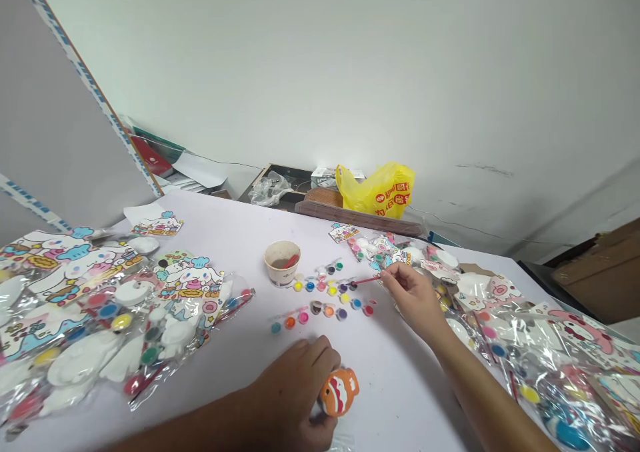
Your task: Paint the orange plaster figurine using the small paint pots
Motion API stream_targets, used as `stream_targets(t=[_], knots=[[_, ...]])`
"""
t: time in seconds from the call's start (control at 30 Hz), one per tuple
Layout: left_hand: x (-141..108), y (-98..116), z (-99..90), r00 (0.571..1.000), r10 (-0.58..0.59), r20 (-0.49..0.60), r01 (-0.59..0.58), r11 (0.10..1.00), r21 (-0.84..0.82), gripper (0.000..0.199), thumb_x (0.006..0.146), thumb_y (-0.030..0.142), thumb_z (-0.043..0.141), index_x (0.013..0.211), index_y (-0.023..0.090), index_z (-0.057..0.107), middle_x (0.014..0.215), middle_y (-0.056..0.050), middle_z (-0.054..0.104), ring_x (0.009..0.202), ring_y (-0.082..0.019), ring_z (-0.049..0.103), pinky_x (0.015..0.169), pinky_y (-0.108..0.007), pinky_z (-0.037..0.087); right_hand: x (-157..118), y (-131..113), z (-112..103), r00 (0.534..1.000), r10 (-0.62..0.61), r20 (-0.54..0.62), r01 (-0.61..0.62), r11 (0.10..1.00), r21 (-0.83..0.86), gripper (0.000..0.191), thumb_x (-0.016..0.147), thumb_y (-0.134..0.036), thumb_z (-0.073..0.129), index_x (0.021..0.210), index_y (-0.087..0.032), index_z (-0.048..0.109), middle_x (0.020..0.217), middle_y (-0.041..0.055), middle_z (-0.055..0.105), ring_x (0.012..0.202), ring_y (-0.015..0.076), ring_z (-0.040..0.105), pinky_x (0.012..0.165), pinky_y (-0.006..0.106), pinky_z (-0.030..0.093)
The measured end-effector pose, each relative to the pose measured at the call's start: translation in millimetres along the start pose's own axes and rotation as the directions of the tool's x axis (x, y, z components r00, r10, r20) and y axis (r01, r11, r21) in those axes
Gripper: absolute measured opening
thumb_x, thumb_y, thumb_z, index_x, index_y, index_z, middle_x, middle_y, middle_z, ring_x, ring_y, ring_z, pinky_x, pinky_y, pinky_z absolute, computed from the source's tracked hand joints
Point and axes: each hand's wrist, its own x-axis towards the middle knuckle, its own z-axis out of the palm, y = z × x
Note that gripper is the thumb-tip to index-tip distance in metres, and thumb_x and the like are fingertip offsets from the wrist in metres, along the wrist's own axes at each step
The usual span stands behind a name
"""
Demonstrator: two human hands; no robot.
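Near the table's front edge my left hand [300, 392] is closed round a small orange figure [340, 393] with white and red markings. My right hand [413, 299], fingers pinched, holds a thin red brush [369, 280] whose tip points left, at a dark paint pot [353, 285] in the upper rows. Small open paint pots [329, 311] in many colours lie in strips between the hands and the cup. The paper cup [282, 263] behind them holds murky liquid and something red.
Clear packets [80, 359] of white figures and paints cover the left of the white table [240, 229]. More packets [545, 345] lie along the right. Behind the table are a yellow bag [377, 192] and a dark tray [250, 189] with clear plastic.
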Motion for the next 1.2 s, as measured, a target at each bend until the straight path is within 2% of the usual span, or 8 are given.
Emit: stream_targets(t=[0.13,0.23,0.33,0.43,0.5,0.6,0.9,1.2], knots=[[0.8,0.2,-1.7,1.0,0.008,-0.015,-0.008,1.0,-0.003,0.037,0.063,0.02,0.059,0.095,0.022,0.038,0.097,-0.004,0.05,0.085,-0.022,0.045,0.072,-0.034,0.039,-4.1,-10.9,-7.2,1.0,0.001,-0.005,-0.001,0.995,0.097,0.032,0.086,-0.046,0.058,0.067,-0.021,0.05,0.058,-0.0045,0.044,0.054,0.0124,0.039,0.05,0.025,0.033],[0.8,0.3,-3.3,1.0,-0.004,-0.017,0.003,1.0,-0.024,0.036,0.064,0.02,0.059,0.092,0.023,0.038,0.097,-0.004,0.05,0.084,-0.022,0.045,0.069,-0.033,0.038,-19.1,-17.3,-14.4,0.999,0.049,-0.01,-0.047,0.987,0.152,0.031,0.086,-0.046,0.06,0.068,-0.021,0.052,0.058,-0.0042,0.045,0.052,0.0121,0.04,0.048,0.024,0.033],[0.3,-0.1,-3.8,0.999,0.001,-0.041,-0.003,0.999,-0.04,0.038,0.064,0.017,0.058,0.095,0.023,0.038,0.096,-0.003,0.049,0.083,-0.021,0.045,0.071,-0.032,0.039,-52.7,-15.6,-13.9,0.997,0.074,-0.037,-0.066,0.98,0.188,0.031,0.088,-0.046,0.058,0.071,-0.021,0.055,0.058,-0.0031,0.046,0.052,0.0131,0.042,0.049,0.025,0.035],[-0.5,-0.3,-3.1,0.998,0.016,-0.064,-0.019,0.999,-0.045,0.041,0.063,0.013,0.056,0.097,0.023,0.036,0.096,-0.003,0.049,0.084,-0.021,0.045,0.072,-0.032,0.039,-99.5,-7.9,-2.8,0.994,0.091,-0.058,-0.077,0.974,0.211,0.034,0.091,-0.048,0.056,0.069,-0.021,0.055,0.057,-0.0027,0.045,0.052,0.0134,0.043,0.049,0.025,0.037],[-1.0,-0.1,-2.3,0.997,0.014,-0.073,-0.018,0.999,-0.043,0.042,0.063,0.011,0.055,0.098,0.023,0.036,0.097,-0.003,0.049,0.084,-0.021,0.046,0.072,-0.031,0.039,-128.2,-3.0,6.4,0.986,0.111,-0.128,-0.079,0.97,0.231,0.034,0.092,-0.046,0.056,0.068,-0.022,0.055,0.059,-0.0026,0.044,0.051,0.0133,0.041,0.049,0.024,0.037],[-1.4,0.3,-0.5,0.996,0.002,-0.084,-0.005,0.999,-0.035,0.042,0.064,0.011,0.055,0.099,0.023,0.035,0.096,-0.003,0.049,0.083,-0.021,0.046,0.072,-0.031,0.038,-153.2,1.6,16.2,0.989,0.049,-0.139,-0.02,0.978,0.208,0.032,0.092,-0.043,0.057,0.068,-0.022,0.056,0.062,-0.0002,0.05,0.055,0.0153,0.046,0.051,0.026,0.04],[-0.4,1.9,3.8,0.995,0.0,-0.102,0.0,1.0,-0.004,0.033,0.069,0.014,0.057,0.091,0.023,0.035,0.09,-0.001,0.048,0.079,-0.02,0.045,0.069,-0.031,0.035,-153.3,6.4,21.5,0.991,-0.116,-0.071,0.123,0.986,0.112,0.025,0.094,-0.03,0.056,0.07,-0.022,0.056,0.063,0.0014,0.055,0.058,0.0163,0.052,0.053,0.026,0.043],[0.6,2.3,1.1,0.998,-0.041,-0.039,0.041,0.999,-0.007,0.028,0.072,0.017,0.056,0.091,0.023,0.036,0.093,-0.002,0.05,0.082,-0.02,0.046,0.072,-0.032,0.035,-154.3,3.8,24.6,0.993,-0.116,-0.027,0.118,0.989,0.083,0.025,0.093,-0.03,0.056,0.07,-0.022,0.057,0.062,0.0019,0.057,0.057,0.017,0.054,0.052,0.027,0.044]])
